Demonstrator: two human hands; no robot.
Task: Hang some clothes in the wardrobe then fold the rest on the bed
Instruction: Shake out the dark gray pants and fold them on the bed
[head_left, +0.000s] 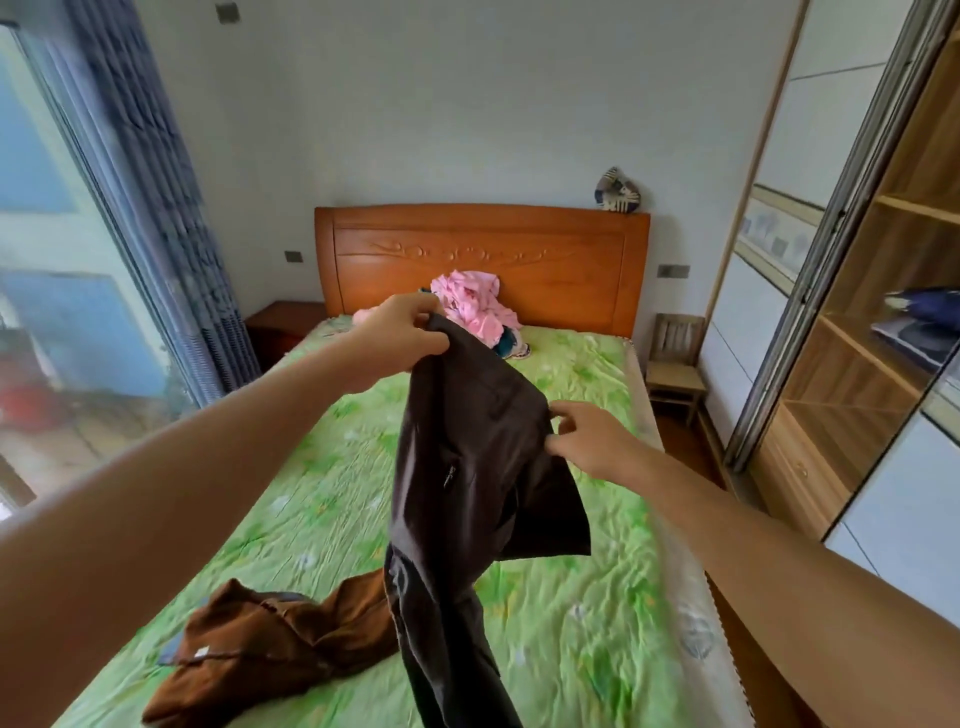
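- Dark trousers (467, 493) are up in the air over the middle of the bed (571, 597), waist end high and the legs hanging down, the lower part trailing toward the near edge.
- Left hand (400, 338) has its fingers (426, 340) curled tight round one top corner of the waistband. Right hand (592, 441) sits lower at the other side and looks to be pinching the fabric edge between thumb and forefinger, though it's a bit blurry there.
- The waistband runs on a slant right now, so I'd bring the right hand level with the left and pull the band taut before anything else.
- Give it one good shake so the legs drop straight and line up seam to seam. The near leg looks twisted.
- Then lay it flat on the open green sheet to the right. The brown garment (270, 639) is crumpled just beside the hanging legs, so keep clear of it or the two will tangle.
- The pink garment (475, 306) up by the headboard is well out of the way. The wardrobe (857, 364) stands open on the right.
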